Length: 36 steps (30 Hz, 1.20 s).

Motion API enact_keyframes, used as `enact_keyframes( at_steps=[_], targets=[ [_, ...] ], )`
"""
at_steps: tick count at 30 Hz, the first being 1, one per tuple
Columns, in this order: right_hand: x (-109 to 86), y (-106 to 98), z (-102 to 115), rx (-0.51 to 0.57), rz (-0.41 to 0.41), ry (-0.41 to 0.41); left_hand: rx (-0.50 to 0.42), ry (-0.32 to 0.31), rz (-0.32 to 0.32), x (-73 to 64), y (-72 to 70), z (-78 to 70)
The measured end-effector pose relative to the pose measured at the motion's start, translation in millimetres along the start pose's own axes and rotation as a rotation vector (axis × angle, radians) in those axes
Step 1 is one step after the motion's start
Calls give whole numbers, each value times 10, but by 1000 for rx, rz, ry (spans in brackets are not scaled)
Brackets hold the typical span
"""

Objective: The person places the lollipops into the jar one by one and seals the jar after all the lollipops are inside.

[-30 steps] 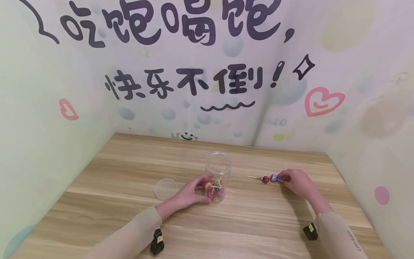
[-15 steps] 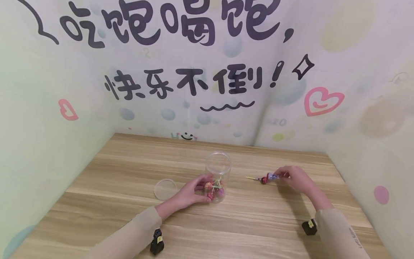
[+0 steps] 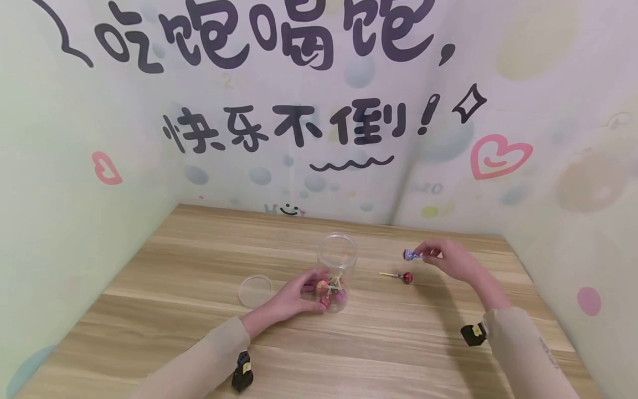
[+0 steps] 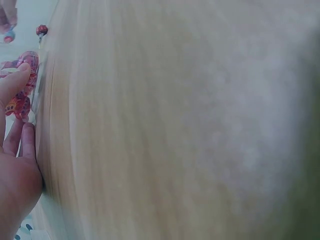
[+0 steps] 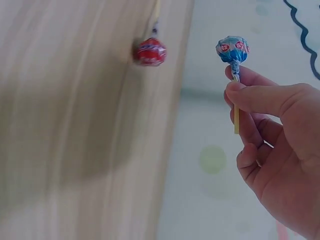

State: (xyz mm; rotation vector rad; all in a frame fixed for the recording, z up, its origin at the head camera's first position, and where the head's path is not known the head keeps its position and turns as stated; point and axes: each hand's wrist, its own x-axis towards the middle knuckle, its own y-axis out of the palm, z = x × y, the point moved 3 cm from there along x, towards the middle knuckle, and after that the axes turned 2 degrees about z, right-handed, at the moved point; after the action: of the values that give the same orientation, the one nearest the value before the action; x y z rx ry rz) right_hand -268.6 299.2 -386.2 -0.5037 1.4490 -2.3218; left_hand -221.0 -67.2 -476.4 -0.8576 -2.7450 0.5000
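Note:
My right hand [image 3: 451, 259] pinches a blue-wrapped lollipop [image 5: 233, 50] by its yellow stick between thumb and fingers, above the table. Below it lies a red-wrapped lollipop [image 3: 407, 277] on the wood, its stick pointing left. A clear cylindrical jar [image 3: 337, 252] stands upright and uncovered near the table's middle. Several wrapped lollipops [image 3: 331, 289] lie at its bottom. My left hand [image 3: 294, 296] grips the jar low on its left side, thumb in front and fingers behind; in the left wrist view, the thumb overlaps the red wrappers inside.
A round clear lid [image 3: 255, 291] lies flat on the wooden table [image 3: 209, 255], left of the jar and beside my left forearm. Walls with printed writing and hearts enclose the table at the back and both sides.
My right hand has lifted the blue lollipop off the table, away from the red one, and carried it up and slightly left. The left hand and jar stay where they were.

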Motion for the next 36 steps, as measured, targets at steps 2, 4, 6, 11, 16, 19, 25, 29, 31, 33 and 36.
enact_keyframes(
  at_steps=[2, 4, 6, 11, 16, 19, 25, 29, 31, 33, 36],
  targets=[
    [43, -39, 55, -11, -10, -19, -4, 1, 1, 0, 1, -4],
    [86, -75, 118, -16, -16, -30, -7, 0, 0, 0, 2, -6],
    [128, -110, 190, -15, -12, -40, -7, -1, 0, 0, 4, -5],
    [223, -189, 375, 0, -4, -56, -13, -6, 0, 1, 8, -7],
    [307, -265, 569, -6, -12, -108, -23, -10, -2, 1, 8, -15],
    [352, -316, 683, -9, -15, -149, -21, -11, -4, 0, 8, -19],
    [440, -428, 948, -17, -9, -208, -14, -15, -5, -4, 4, -2],
    [492, -483, 1124, -38, -9, -235, -9, -12, -4, -4, 2, 10],
    [513, -507, 1211, -48, -8, -248, -10, -13, -4, 0, 2, 13],
    [529, -527, 1299, -53, 2, -258, -11, -16, -2, 5, 3, 11],
    [551, -539, 1422, -44, 28, -276, -13, -21, 2, 8, 6, 5]
  ],
)
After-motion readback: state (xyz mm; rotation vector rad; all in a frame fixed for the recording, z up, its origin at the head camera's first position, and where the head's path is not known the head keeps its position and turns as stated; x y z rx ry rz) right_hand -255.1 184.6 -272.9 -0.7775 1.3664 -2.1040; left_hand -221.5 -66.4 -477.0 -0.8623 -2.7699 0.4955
